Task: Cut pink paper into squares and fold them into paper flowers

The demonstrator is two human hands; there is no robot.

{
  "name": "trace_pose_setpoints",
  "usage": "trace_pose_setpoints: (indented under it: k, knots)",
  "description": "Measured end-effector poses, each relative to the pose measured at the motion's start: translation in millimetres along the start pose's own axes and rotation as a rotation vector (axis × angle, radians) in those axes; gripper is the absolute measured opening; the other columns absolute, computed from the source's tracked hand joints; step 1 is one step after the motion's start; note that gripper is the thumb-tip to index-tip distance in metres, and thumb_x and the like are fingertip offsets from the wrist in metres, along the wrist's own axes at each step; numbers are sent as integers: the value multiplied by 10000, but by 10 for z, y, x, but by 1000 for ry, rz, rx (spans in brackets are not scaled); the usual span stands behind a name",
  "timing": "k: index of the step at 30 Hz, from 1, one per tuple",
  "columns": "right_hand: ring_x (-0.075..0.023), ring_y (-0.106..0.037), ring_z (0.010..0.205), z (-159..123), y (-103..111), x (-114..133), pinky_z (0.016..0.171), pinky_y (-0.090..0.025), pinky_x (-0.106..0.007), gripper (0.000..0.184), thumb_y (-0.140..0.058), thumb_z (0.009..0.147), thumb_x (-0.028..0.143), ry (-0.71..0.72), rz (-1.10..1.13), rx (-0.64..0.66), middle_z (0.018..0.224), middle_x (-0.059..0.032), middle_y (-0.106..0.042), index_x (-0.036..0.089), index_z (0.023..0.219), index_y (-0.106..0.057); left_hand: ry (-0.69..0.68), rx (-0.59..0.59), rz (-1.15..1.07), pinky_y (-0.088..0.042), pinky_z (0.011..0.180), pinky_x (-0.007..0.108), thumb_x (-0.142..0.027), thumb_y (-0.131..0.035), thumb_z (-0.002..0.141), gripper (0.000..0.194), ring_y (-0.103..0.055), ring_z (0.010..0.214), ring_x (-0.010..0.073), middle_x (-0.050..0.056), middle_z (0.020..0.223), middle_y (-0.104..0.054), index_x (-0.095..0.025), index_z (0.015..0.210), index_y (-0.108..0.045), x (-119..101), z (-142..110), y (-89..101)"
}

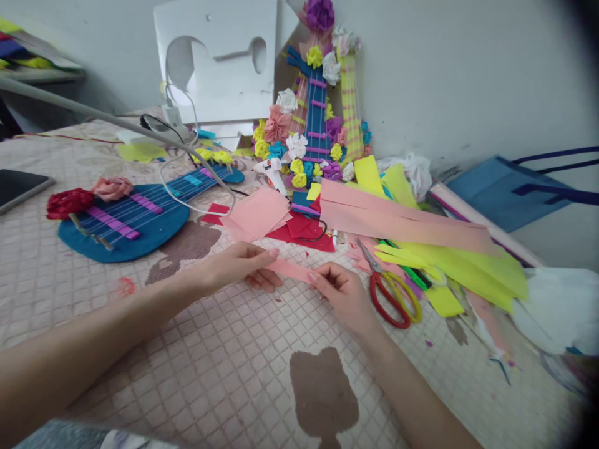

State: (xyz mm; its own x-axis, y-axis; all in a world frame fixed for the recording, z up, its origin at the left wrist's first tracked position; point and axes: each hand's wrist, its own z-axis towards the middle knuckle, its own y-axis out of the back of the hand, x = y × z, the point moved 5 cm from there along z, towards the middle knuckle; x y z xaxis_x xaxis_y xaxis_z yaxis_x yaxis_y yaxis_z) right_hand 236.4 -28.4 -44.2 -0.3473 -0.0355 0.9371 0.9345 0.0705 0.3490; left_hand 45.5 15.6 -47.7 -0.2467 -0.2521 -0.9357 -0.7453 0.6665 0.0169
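Stretched between my two hands is a narrow strip of pink crepe paper [292, 270]. My left hand [248, 265] pinches its left end between thumb and fingers. The right end sits between the thumb and forefinger of my right hand [339, 288]. Just beyond my left hand lies a stack of pink paper squares [258, 214], with red paper [299, 232] partly under it. Scissors [390, 290] with red and yellow handles rest to the right of my right hand. At the left is a blue guitar shape [126, 221] with purple bars, strings and paper flowers.
A white glue gun [274, 173] stands behind the pink stack. Pink sheets [397, 215] and yellow sheets [472, 268] spread at the right. Flower-covered guitar shapes [316, 118] lean on the wall. A white cable [201, 146] crosses the back left; a phone [21, 187] lies at the left edge.
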Motion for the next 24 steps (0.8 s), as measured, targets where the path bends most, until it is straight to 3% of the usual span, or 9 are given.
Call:
trace_pose_setpoints:
  k: [3,9,12,17,24]
  knots:
    - [-91,-407,532,0,15,-24,504,-313,-224,202,-588,835,352,3,6,-3,608,28,-541,178,734,-611,-17,8,64,-514,623,233,-528,-644,742,421,-697,717,171,99,883,-738,-123,857,-646,24,8,-10]
    - [-93,-412,542,-15,41,18,514,-322,-225,205,-589,833,352,18,6,-12,615,27,-541,179,726,-607,-13,46,46,-526,702,265,-508,-584,796,396,-694,830,193,93,945,-725,-136,921,-632,18,19,29]
    - [-97,-418,556,-32,-1,60,521,-326,-226,206,-585,835,348,11,-5,13,616,26,-529,178,719,-601,-97,2,106,-525,706,270,-517,-547,820,424,-682,829,190,78,899,-716,-134,988,-620,-61,-3,17]
    - [-114,-446,592,-63,-122,106,537,-341,-235,207,-581,834,356,32,-33,86,635,15,-533,180,730,-607,-275,-65,342,-490,631,225,-446,-664,745,358,-653,754,167,62,839,-708,-138,928,-662,-131,-36,-123]
    - [-125,-503,652,-75,-208,96,576,-380,-239,215,-607,816,395,9,15,150,738,-3,-590,183,845,-615,-179,-78,291,-472,562,208,-376,-685,723,252,-643,639,146,43,680,-701,-127,759,-679,-60,-11,-200]
